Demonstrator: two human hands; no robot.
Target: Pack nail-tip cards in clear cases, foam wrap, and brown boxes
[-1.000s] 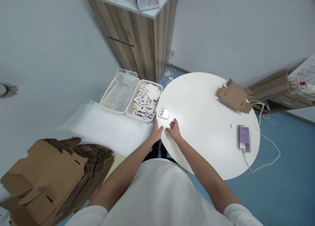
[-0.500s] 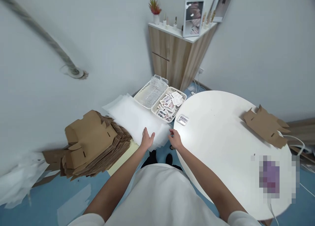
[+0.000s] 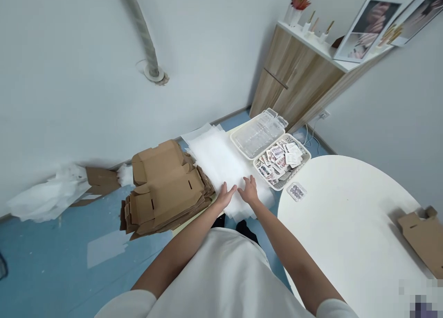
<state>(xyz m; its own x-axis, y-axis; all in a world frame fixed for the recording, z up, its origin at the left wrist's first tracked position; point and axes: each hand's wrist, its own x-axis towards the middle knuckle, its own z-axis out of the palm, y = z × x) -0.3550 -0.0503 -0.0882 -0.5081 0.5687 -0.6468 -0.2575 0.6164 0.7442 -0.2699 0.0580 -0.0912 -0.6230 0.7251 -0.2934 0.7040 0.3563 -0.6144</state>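
Honestly, from here the left hand (image 3: pixel 224 197) and right hand (image 3: pixel 248 191) look empty, loosely open over white sheets (image 3: pixel 218 156) lying between the cardboard stack (image 3: pixel 169 184) and card basket (image 3: pixel 294 175), where one careless brush could skew those unevenly piled layers.

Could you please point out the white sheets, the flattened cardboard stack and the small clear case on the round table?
White sheets (image 3: pixel 220 162): head view, upper surface of the pile.
Flattened cardboard stack (image 3: pixel 173 191): head view, face of the top piece.
Small clear case (image 3: pixel 296 191): head view, middle of its upper face.
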